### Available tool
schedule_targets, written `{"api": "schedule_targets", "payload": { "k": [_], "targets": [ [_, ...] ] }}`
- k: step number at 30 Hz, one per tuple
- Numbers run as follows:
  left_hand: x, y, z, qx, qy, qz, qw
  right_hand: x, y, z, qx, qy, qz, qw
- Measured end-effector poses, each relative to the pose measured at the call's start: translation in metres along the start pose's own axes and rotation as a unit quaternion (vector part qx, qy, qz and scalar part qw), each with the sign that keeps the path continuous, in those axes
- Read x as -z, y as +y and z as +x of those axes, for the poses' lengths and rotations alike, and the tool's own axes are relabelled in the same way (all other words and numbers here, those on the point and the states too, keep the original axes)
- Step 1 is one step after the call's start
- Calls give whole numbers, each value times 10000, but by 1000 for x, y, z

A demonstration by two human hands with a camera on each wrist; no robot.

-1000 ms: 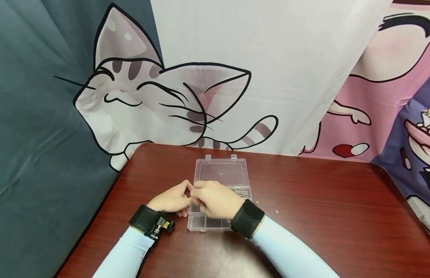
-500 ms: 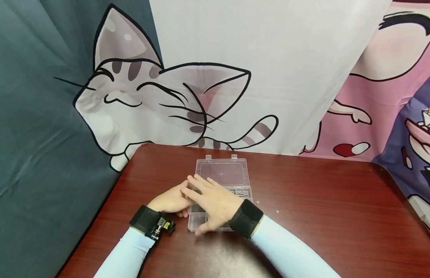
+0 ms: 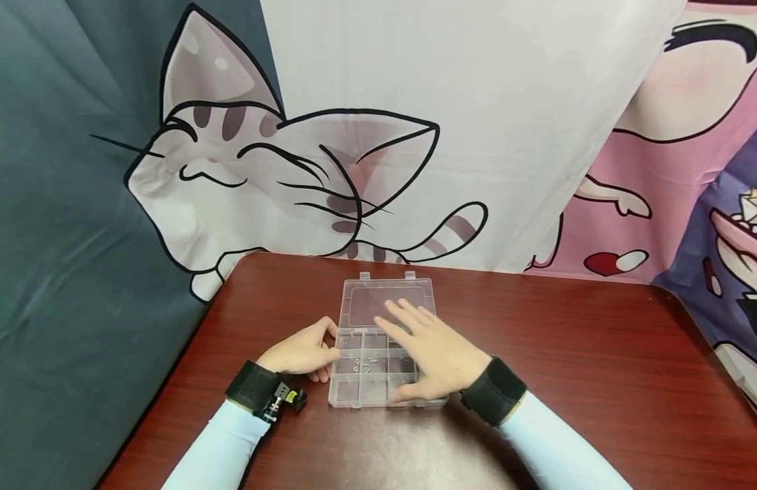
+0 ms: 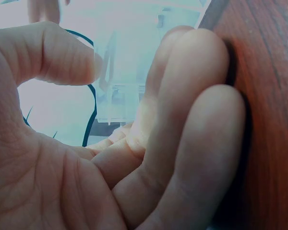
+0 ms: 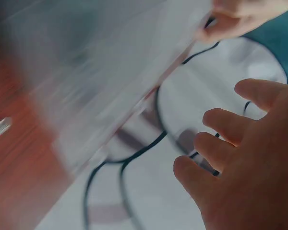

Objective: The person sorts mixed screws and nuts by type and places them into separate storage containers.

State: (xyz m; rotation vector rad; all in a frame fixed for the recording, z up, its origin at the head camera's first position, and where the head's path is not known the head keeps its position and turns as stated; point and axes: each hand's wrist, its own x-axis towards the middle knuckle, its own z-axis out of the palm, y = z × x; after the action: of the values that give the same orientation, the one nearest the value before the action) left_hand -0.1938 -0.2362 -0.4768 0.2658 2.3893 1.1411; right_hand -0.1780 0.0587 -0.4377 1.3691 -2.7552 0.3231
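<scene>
A clear plastic compartment box [image 3: 347, 389] lies on the table with its lid [image 3: 384, 303] folded back. My left hand [image 3: 298, 350] grips the box's left edge; in the left wrist view its thumb [image 4: 69, 60] touches the clear wall, with the curled fingers opposite. Small metal pieces [image 3: 367, 365] lie in the middle compartments, too small to name. Above the box's right side, my right hand [image 3: 436, 354] hovers with its fingers spread, holding nothing visible. It hides the right-hand compartments. In the right wrist view the box [image 5: 101, 62] is blurred.
The brown table [image 3: 574, 354] extends to the right of the box. A cloth with a cat drawing [image 3: 231, 156] hangs behind the table's back edge. A small pale piece [image 5: 1, 128] sits on the wood in the right wrist view.
My right hand has opened from a pinch beside the left hand, then moved right across the box, uncovering the left compartments. It now covers where two small rings lay. The left hand stays put.
</scene>
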Motion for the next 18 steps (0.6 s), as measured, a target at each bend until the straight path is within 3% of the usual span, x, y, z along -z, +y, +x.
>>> {"api": "schedule_targets", "payload": {
  "k": [9, 14, 18],
  "targets": [
    [1, 1, -1, 13, -5, -42, 10000, -5, 47, -65, -563, 387, 207, 9975],
    [1, 1, -2, 16, 9, -40, 10000, -12, 58, -92, -848, 494, 287, 9948],
    [1, 2, -2, -28, 8, -79, 10000, -18, 63, -106, -812, 549, 25, 9952]
  ]
}}
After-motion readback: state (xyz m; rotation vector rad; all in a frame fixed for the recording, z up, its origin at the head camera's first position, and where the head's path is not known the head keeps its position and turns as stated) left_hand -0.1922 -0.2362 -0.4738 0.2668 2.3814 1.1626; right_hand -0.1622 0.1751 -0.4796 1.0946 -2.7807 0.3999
